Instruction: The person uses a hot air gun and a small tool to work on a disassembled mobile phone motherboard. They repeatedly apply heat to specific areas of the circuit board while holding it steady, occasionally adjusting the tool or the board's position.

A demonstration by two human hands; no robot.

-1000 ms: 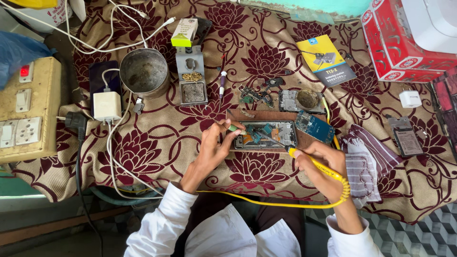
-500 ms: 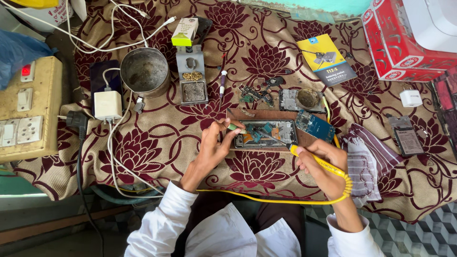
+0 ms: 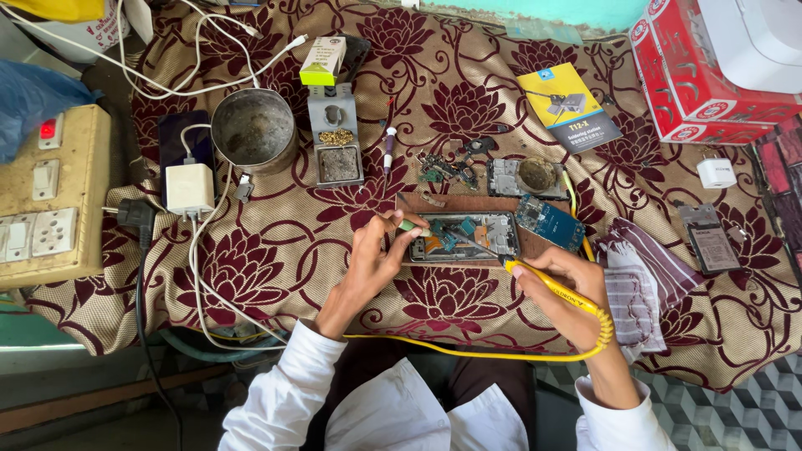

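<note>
A wide cream cloth with a dark red flower pattern (image 3: 468, 108) covers the work surface. At its far right stands a red cardboard box (image 3: 685, 75) with a white device on top; at the far left lies a beige switchboard with sockets and a lit red lamp (image 3: 42, 200). A round grey metal bowl (image 3: 253, 129) sits toward the upper left, and just right of it a grey metal soldering-tip cleaner stand (image 3: 336, 138). A folded striped grey rag (image 3: 639, 284) lies right of centre.

In the middle, on a brown wooden board (image 3: 468, 205), lies the opened phone body with bare circuitry (image 3: 464, 236). Its long axis runs left to right across the view, parallel to the table's near edge. A blue circuit board (image 3: 549, 222) rests just beside its right end.

The right hand (image 3: 568, 288) is closed around a yellow-handled soldering iron (image 3: 555, 286), whose long axis slants from lower right to upper left; its tip points up-left onto the phone body, and its yellow cord loops back below the wrist.

The left hand (image 3: 372, 263) pinches a thin green-tipped tool (image 3: 401, 224) between thumb and fingers at the phone's left end; the tool lies slanted, its free end pointing up-left.
</note>
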